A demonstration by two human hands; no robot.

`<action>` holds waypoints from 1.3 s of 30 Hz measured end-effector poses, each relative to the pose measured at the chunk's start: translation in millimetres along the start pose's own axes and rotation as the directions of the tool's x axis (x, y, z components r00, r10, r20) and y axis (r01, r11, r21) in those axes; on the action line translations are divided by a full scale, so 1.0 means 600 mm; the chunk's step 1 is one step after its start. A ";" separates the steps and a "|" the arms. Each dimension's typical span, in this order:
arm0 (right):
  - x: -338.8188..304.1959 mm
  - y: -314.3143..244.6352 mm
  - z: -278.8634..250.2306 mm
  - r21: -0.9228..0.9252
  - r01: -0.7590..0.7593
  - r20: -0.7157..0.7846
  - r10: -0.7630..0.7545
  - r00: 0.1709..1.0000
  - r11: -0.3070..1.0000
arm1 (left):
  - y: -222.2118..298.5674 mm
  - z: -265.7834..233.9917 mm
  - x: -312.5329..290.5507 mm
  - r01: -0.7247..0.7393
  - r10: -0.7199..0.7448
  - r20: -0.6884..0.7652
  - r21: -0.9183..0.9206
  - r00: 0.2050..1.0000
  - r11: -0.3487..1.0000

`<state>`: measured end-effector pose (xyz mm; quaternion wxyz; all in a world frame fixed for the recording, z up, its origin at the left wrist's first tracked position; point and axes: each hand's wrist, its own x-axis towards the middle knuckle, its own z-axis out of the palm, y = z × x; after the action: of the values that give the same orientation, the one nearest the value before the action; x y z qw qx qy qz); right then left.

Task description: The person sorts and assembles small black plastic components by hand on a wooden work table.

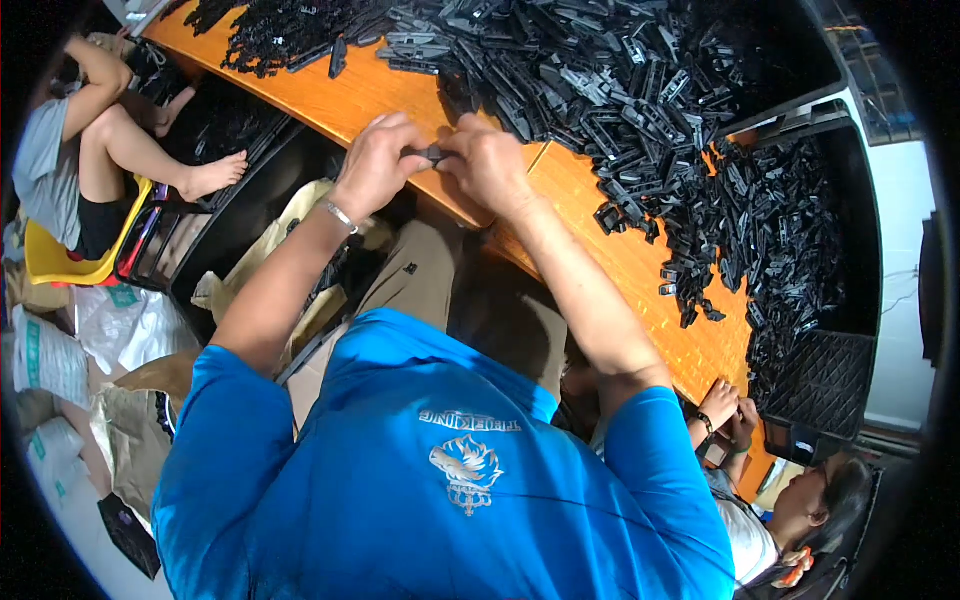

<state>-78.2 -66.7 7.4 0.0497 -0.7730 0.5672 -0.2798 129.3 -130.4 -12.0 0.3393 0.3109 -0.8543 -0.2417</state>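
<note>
Both my hands meet at the near edge of an orange wooden table (370,95). Between their fingertips is a small dark plastic part (433,153), mostly covered, so its exact shape does not show. My left hand (378,165) pinches its left end and wears a metal bracelet at the wrist. From the other side, the fingers of my right hand (490,165) close on the same part. Just beyond my hands lies a large heap of loose black plastic parts (590,85), many long and narrow.
Smaller black parts (270,35) are heaped at the far left. A black crate (825,370) stands at the right, parts spilling from it. At lower right a person (830,510) works at the table; another sits on a yellow chair (60,262) at left. Bags (135,430) lie on the floor.
</note>
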 end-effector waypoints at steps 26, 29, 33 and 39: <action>-0.290 0.063 -0.231 -0.329 -0.658 -0.312 0.580 0.752 0.677 | 0.023 0.052 0.107 -0.326 0.341 -0.015 0.264 0.940 0.908; -0.295 0.061 -0.246 -0.307 -0.670 -0.320 0.590 0.742 0.676 | 0.027 0.032 0.085 -0.342 0.355 0.003 0.272 0.935 0.899; -0.317 0.079 -0.236 -0.335 -0.664 -0.250 0.616 0.747 0.669 | 0.040 0.013 0.071 -0.262 0.235 0.167 0.165 0.958 0.951; -0.281 0.062 -0.199 -0.281 -0.607 -0.230 0.562 0.795 0.744 | 0.046 0.021 0.081 0.126 -0.059 0.400 -0.145 0.914 0.981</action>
<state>-202.1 101.3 29.7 -0.0365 -0.5325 0.8223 -0.1972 82.1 -142.8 18.0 0.1735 0.2663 -0.8659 -0.3863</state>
